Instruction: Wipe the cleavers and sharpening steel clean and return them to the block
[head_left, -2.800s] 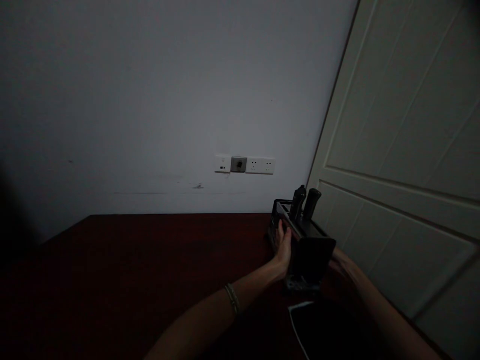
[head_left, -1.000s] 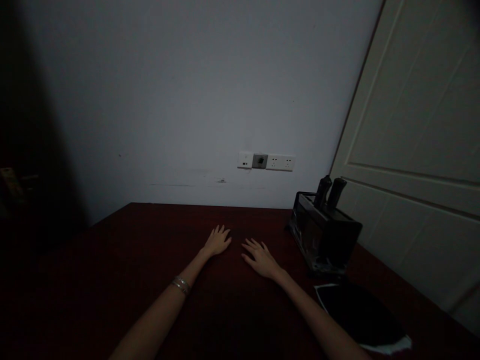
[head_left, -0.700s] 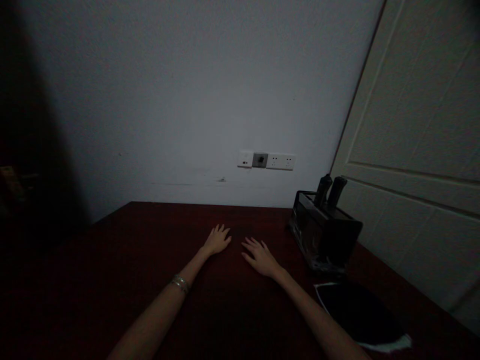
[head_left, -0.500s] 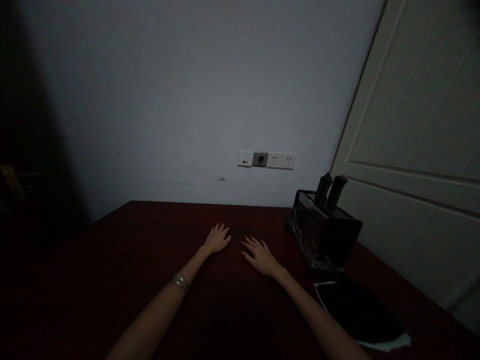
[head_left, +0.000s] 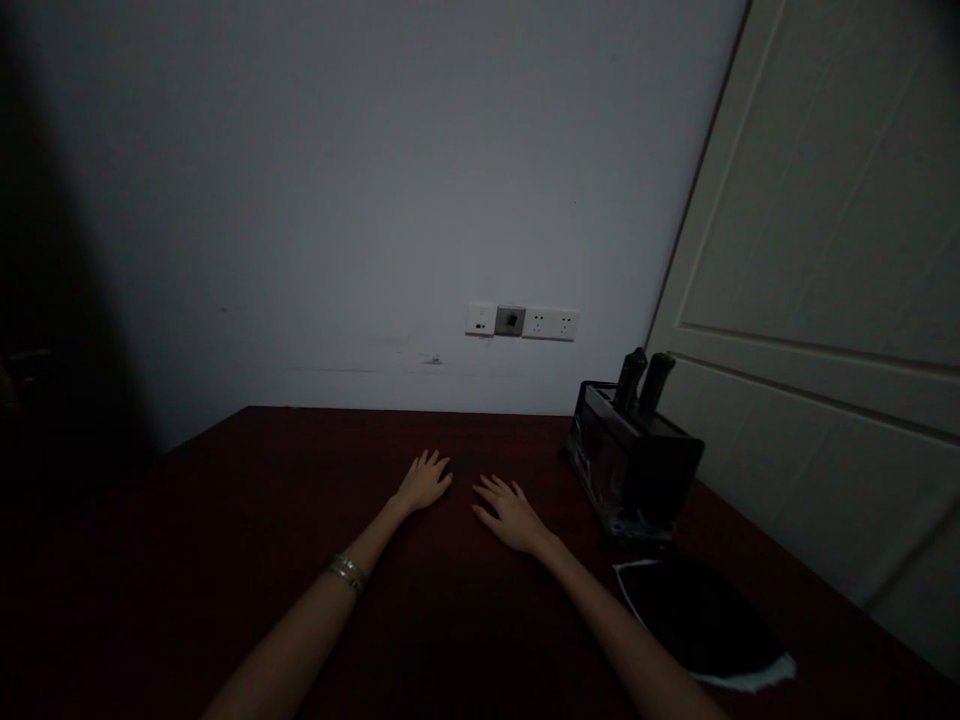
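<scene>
My left hand (head_left: 424, 483) lies palm down on the dark red tabletop (head_left: 450, 590), its fingers spread and nothing in them. Silvery bracelets (head_left: 348, 572) circle that wrist. A short gap to the right, my right hand (head_left: 511, 515) also rests palm down with fingers apart, holding nothing. Farther right stands a black box-shaped holder (head_left: 637, 455), partly shiny as if wrapped in clear plastic. Two dark upright pieces (head_left: 643, 382) stick out of its top; the dim light hides what they are.
A flat black piece with a whitish edge (head_left: 697, 615) lies beside my right forearm. Wall sockets and switches (head_left: 521, 322) sit on the pale wall (head_left: 337, 200) behind the table. A panelled light door (head_left: 817, 300) rises on the right. Deep shadow covers the left side.
The whole view has shifted slightly, so the holder, sockets and hands appear a little farther left. Both hands keep their pose on the tabletop.
</scene>
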